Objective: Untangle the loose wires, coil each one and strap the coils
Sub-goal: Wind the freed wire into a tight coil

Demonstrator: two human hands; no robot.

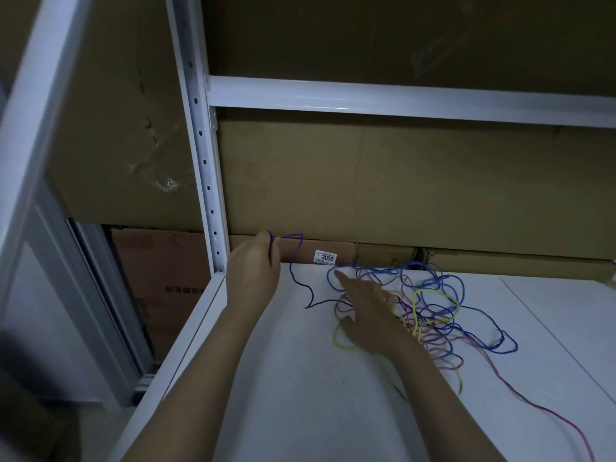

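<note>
Blue wire (293, 261) pinched in left hand (253, 271) grip

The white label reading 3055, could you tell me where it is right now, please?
In the head view, the white label sits on the reddish cardboard box behind the shelf's back edge, between the left hand and the wire tangle.

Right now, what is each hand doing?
Left hand: closed, holding the dark blue wire up.
Right hand: open, fingers straight, resting on the wire tangle.
</note>
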